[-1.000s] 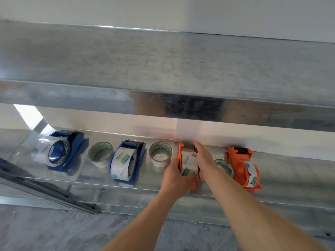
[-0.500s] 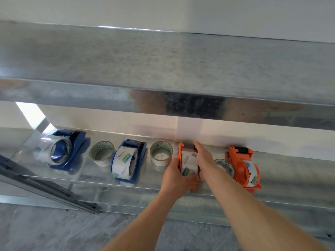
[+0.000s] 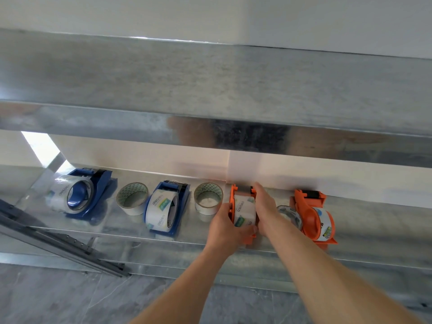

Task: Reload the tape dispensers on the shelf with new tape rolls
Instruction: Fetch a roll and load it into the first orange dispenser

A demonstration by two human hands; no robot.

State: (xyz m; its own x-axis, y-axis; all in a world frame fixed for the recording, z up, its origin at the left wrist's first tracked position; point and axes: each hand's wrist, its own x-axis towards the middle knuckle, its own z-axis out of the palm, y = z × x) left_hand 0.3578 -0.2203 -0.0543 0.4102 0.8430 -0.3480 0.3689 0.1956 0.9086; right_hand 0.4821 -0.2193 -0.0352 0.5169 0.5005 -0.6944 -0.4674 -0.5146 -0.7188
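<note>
While the left hand (image 3: 223,228) grips the orange dispenser (image 3: 233,195) from nine o'clock, thumb across its tape roll (image 3: 243,209), the right hand (image 3: 265,206) presses straight-fingered at three o'clock, holding nothing. Best to steady it on the shelf (image 3: 374,225), seat the roll squarely, then thread toward twelve o'clock.

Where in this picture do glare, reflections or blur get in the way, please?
Head view: the upper shelf's front lip mirrors dark and orange smears; a bright patch is washed out at far left; the left forearm and right forearm blur toward the bottom edge; the left hand, right hand and the orange dispenser between them are fairly sharp.
</note>
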